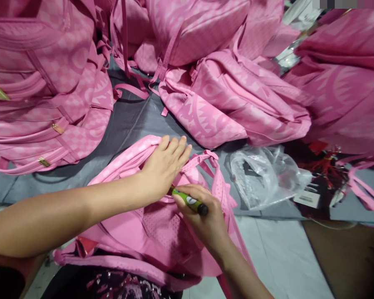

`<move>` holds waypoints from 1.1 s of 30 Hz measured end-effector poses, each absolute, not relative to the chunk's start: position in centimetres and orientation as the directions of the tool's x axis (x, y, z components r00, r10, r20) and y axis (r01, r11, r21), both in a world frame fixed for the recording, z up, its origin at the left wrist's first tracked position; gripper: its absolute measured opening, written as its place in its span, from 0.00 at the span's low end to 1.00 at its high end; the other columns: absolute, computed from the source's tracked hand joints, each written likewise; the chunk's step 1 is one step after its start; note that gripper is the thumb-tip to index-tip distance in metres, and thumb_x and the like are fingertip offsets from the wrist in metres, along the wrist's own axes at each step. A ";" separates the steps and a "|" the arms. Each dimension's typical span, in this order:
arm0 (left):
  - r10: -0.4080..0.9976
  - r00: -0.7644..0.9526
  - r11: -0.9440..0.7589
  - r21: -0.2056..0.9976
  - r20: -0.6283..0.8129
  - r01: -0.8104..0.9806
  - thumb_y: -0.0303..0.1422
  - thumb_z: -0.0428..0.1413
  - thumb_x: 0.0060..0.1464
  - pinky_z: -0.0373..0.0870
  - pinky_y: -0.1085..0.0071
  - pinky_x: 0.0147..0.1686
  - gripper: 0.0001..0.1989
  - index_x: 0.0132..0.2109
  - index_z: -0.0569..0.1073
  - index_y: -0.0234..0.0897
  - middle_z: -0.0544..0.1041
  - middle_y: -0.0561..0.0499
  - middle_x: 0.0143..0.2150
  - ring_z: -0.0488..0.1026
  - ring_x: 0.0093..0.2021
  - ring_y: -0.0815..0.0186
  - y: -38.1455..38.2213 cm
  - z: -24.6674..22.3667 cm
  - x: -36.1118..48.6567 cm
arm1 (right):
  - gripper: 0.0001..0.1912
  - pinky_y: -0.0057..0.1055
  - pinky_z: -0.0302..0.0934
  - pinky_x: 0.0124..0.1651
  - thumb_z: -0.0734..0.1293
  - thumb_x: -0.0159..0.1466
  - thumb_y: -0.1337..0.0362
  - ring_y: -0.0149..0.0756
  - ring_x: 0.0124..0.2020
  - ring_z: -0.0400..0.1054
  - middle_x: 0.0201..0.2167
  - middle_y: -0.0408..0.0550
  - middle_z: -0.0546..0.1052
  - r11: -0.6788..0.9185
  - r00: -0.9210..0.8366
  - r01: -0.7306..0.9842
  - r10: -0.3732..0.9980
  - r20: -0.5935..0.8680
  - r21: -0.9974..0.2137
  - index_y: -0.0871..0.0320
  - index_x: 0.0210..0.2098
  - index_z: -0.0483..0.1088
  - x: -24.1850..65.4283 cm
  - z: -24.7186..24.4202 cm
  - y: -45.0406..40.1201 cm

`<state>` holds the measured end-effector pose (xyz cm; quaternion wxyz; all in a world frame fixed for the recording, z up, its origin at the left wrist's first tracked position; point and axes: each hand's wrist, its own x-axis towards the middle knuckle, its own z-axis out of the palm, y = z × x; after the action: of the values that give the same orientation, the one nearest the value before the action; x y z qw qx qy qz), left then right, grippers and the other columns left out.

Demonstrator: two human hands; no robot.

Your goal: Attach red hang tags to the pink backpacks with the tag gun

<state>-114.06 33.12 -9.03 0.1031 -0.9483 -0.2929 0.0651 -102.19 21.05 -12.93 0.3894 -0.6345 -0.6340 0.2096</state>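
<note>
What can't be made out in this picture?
- Head view: far end of the green tool, hidden around the left hand and pink bag.
- Head view: left palm, hidden by the hand's back.
- Head view: print on the white label, too small and blurred.
- Head view: rest of the leftmost backpack, cut off by the left edge.

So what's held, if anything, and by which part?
Right hand grips the green-handled tool by its handle, black end showing; left hand lies flat on the pink bag.
</note>
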 end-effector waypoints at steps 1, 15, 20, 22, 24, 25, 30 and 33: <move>0.570 0.820 -0.807 -0.226 -0.058 0.545 0.30 0.47 0.61 0.49 0.52 0.68 0.34 0.72 0.50 0.31 0.49 0.38 0.73 0.51 0.70 0.51 33.1 -9.1 -114.1 | 0.04 0.40 0.66 0.46 0.70 0.63 0.64 0.39 0.39 0.74 0.37 0.46 0.80 0.108 0.111 0.643 0.967 0.231 -0.758 0.54 0.38 0.76 -102.2 -12.9 21.0; 0.558 0.828 -0.815 -0.227 -0.061 0.533 0.34 0.49 0.61 0.49 0.52 0.66 0.34 0.71 0.51 0.30 0.48 0.38 0.73 0.49 0.70 0.50 33.1 -9.3 -114.1 | 0.02 0.39 0.62 0.44 0.69 0.62 0.65 0.39 0.36 0.72 0.33 0.45 0.80 0.106 0.112 0.733 0.955 0.274 -0.671 0.55 0.35 0.75 -102.5 -12.5 21.3; 0.516 0.850 -0.843 -0.238 -0.104 0.482 0.40 0.57 0.56 0.51 0.52 0.65 0.42 0.71 0.49 0.30 0.46 0.35 0.73 0.54 0.67 0.48 33.8 -7.8 -114.6 | 0.04 0.38 0.62 0.45 0.70 0.61 0.66 0.37 0.36 0.74 0.35 0.43 0.81 0.102 0.136 0.715 0.950 0.281 -0.692 0.55 0.37 0.75 -102.5 -13.1 20.9; 0.504 0.846 -0.856 -0.235 -0.175 0.461 0.43 0.63 0.51 0.55 0.52 0.64 0.49 0.72 0.48 0.33 0.43 0.35 0.74 0.52 0.68 0.46 34.2 -6.3 -115.3 | 0.03 0.37 0.62 0.44 0.70 0.61 0.65 0.37 0.35 0.74 0.34 0.41 0.81 0.090 0.151 0.713 0.949 0.277 -0.696 0.53 0.36 0.76 -102.5 -13.1 20.7; 0.528 0.810 -0.847 -0.235 -0.256 0.477 0.44 0.67 0.46 0.60 0.51 0.60 0.56 0.73 0.44 0.39 0.39 0.38 0.75 0.50 0.69 0.44 34.2 -4.7 -116.3 | 0.03 0.36 0.62 0.42 0.69 0.62 0.64 0.37 0.35 0.75 0.34 0.41 0.81 0.117 0.156 0.662 0.945 0.289 -0.740 0.53 0.37 0.75 -103.1 -13.1 20.6; 0.545 0.791 -0.837 -0.239 -0.279 0.492 0.44 0.68 0.44 0.64 0.50 0.58 0.58 0.73 0.41 0.43 0.37 0.40 0.75 0.49 0.69 0.44 34.0 -4.0 -116.9 | 0.03 0.35 0.62 0.42 0.69 0.62 0.64 0.36 0.34 0.75 0.34 0.41 0.81 0.136 0.159 0.635 0.940 0.301 -0.761 0.53 0.37 0.75 -103.6 -13.0 20.5; 0.602 0.765 -0.790 -0.310 -0.229 0.529 0.44 0.69 0.42 0.71 0.48 0.49 0.65 0.72 0.30 0.48 0.26 0.41 0.75 0.48 0.68 0.40 32.2 -3.1 -119.6 | 0.04 0.37 0.57 0.44 0.68 0.63 0.64 0.37 0.34 0.74 0.34 0.42 0.81 0.191 0.184 0.595 0.913 0.364 -0.781 0.54 0.37 0.75 -107.1 -12.3 19.5; 0.634 0.753 -0.750 -0.378 -0.177 0.543 0.39 0.69 0.43 0.73 0.50 0.46 0.65 0.72 0.30 0.50 0.26 0.41 0.75 0.52 0.66 0.39 31.7 -3.6 -120.3 | 0.03 0.37 0.56 0.43 0.68 0.63 0.64 0.36 0.33 0.74 0.34 0.41 0.81 0.233 0.168 0.572 0.905 0.390 -0.787 0.54 0.37 0.75 -108.0 -11.9 18.8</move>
<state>-120.26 31.68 -3.63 0.1535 -0.9235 -0.3185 0.1488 -108.02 18.81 -11.93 0.4801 -0.5945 -0.6212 0.1736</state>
